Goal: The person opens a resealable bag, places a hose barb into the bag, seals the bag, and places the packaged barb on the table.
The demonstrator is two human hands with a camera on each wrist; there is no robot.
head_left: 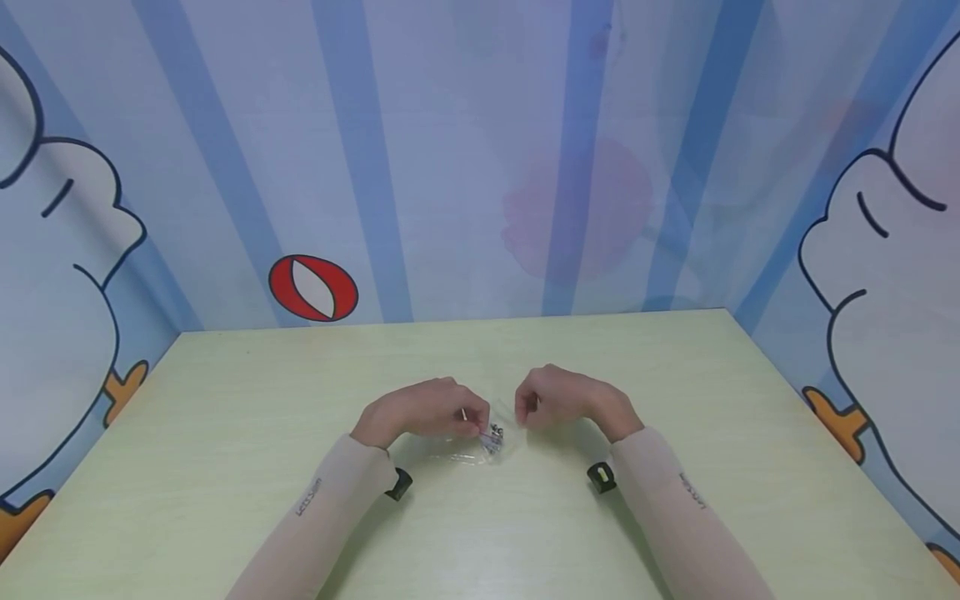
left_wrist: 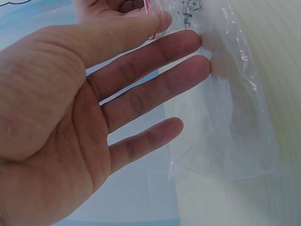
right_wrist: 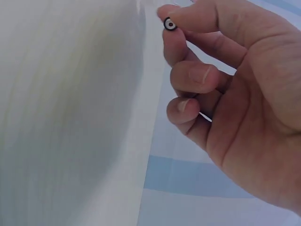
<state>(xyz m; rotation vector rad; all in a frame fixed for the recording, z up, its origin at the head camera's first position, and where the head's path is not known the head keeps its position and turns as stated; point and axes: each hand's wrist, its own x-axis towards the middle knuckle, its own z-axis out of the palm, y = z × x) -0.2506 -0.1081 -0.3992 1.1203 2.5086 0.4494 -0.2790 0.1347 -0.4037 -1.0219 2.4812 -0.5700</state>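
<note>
Near the middle of the table, my left hand (head_left: 429,408) pinches the top edge of a clear zip bag (left_wrist: 235,127) between thumb and index finger. Its other fingers stretch out along the plastic in the left wrist view. A red line marks the bag's seal. Several small shiny metal pieces (head_left: 492,438) are bunched in the bag. To the right, a little apart from the bag, my right hand (head_left: 566,395) holds a tiny round piece (right_wrist: 170,24) with a dark rim and a centre hole between thumb and index fingertip. Its remaining fingers are curled.
The pale wooden table (head_left: 247,417) spreads out around both hands. A blue striped backdrop (head_left: 465,167) with cartoon figures rises along its back and sides. Dark straps (head_left: 602,477) sit at the wrists below the sleeves.
</note>
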